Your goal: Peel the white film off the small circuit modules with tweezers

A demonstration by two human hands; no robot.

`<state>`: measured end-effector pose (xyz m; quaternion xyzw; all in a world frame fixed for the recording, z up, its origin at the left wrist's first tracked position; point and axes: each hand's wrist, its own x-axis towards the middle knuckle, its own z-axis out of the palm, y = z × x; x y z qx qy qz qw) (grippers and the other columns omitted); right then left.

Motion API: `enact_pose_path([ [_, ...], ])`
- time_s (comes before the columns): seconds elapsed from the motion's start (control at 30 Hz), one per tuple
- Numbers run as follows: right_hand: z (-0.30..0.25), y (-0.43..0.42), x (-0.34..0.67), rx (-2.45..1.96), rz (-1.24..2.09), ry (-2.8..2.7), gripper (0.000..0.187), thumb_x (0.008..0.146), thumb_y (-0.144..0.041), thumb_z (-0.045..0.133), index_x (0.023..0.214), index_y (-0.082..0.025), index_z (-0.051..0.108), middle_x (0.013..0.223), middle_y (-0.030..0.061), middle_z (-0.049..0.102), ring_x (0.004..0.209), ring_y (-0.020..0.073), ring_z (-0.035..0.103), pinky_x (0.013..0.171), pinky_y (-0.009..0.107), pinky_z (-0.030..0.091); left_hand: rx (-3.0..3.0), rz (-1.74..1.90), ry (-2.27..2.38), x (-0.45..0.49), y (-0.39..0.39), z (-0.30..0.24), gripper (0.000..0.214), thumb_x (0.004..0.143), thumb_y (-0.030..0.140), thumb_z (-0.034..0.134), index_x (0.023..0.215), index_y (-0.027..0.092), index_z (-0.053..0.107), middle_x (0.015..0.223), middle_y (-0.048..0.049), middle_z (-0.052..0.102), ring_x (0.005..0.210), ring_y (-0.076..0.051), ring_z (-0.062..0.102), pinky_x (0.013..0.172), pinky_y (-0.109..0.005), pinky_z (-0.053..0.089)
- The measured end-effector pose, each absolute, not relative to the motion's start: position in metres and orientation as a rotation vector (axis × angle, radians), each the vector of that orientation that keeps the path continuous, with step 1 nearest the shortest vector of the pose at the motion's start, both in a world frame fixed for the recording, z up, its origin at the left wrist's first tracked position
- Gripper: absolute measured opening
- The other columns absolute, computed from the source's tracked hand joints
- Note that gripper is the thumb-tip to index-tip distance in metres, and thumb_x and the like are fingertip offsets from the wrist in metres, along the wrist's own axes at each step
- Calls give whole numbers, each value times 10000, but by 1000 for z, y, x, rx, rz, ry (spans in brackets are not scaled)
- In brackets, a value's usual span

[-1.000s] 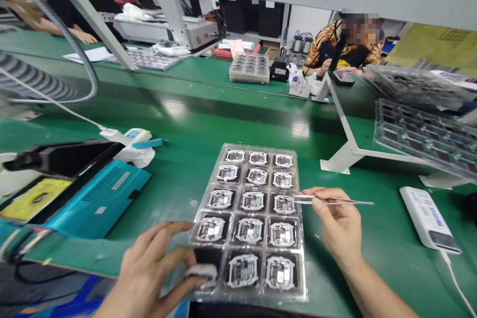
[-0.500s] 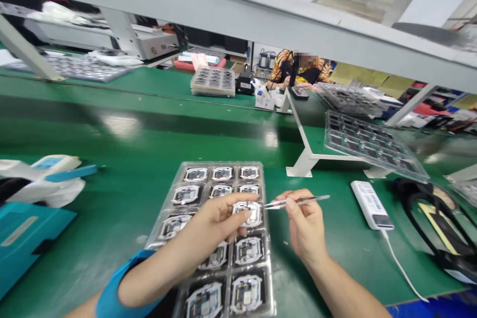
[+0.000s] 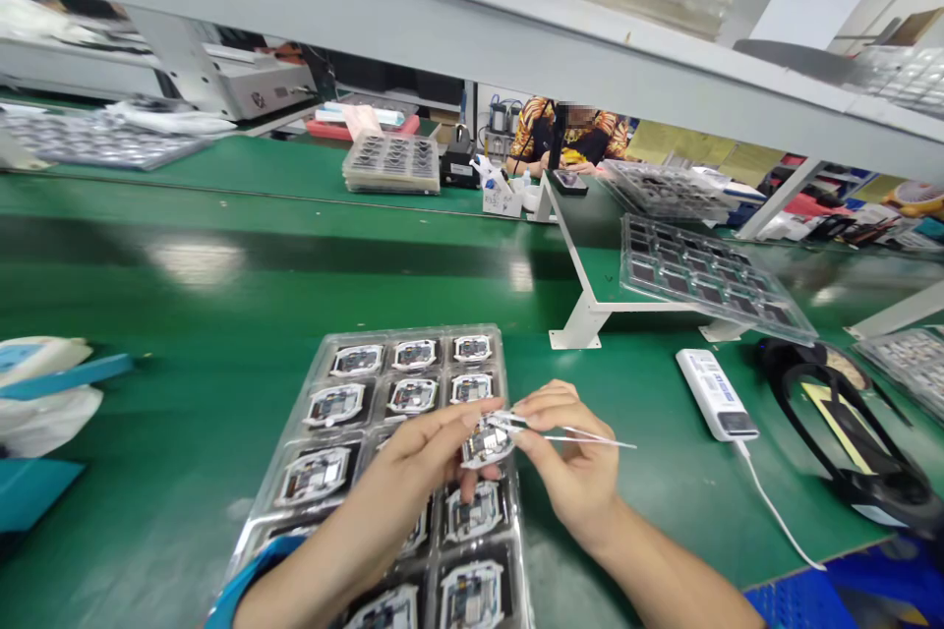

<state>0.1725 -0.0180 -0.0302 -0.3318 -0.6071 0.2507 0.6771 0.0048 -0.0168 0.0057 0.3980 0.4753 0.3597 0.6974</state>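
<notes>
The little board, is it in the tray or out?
Out: the left hand holds the board over the tray; the right hand touches tweezers to it.

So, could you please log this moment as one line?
left hand: holds small module over tray | right hand: holds tweezers, tips at small module

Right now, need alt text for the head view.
The person's left hand pinches a small circuit module above a clear tray of similar modules, while the right hand holds tweezers next to it. The tray lies on a green bench, with a white power bank to its right. Another person sits at the far bench.
</notes>
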Motion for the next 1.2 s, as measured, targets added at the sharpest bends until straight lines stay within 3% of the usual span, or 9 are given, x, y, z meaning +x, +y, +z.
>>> enact_pose_path([
  [0.2,-33,-19,172,-829,474,-1347,121,815,-147,757,824,-263,725,775,17,797,711,226,734,768,441,535,876,798,1078,7,-17,10,430,750,500,749,1005,157,797,693,-39,730,616,-174,596,527,-263,424],
  [0.4,-37,-15,171,-984,813,-1030,81,786,-222,791,782,-227,710,759,8,763,737,186,731,702,327,587,833,817,1056,4,-18,5,396,779,480,757,1057,200,783,877,-47,755,676,-179,634,541,-263,448],
  [0.53,-38,-17,170,-901,923,-1017,123,770,-272,814,782,-226,700,778,14,770,763,191,741,725,330,602,828,827,1040,2,-20,-2,377,861,484,695,1111,211,763,927,-46,754,717,-188,652,620,-292,495],
  [0.73,-39,-18,167,-928,988,-1031,130,754,-275,829,779,-222,713,779,17,776,763,190,742,728,319,590,860,832,1058,6,-21,0,336,863,494,685,1055,236,780,1151,-54,734,717,-170,633,641,-303,511],
  [0.97,-37,-16,167,-875,1023,-1095,150,783,-322,803,766,-224,690,751,30,779,735,199,734,699,341,578,898,817,1132,11,-18,9,338,771,485,731,942,199,786,954,-60,742,666,-173,588,541,-270,440],
  [1.2,-25,-19,176,-707,550,-1540,99,821,-208,757,848,-288,706,808,17,820,736,248,769,803,471,529,843,798,1152,7,-15,5,353,714,467,773,926,185,773,693,6,672,561,-122,549,486,-216,366],
])
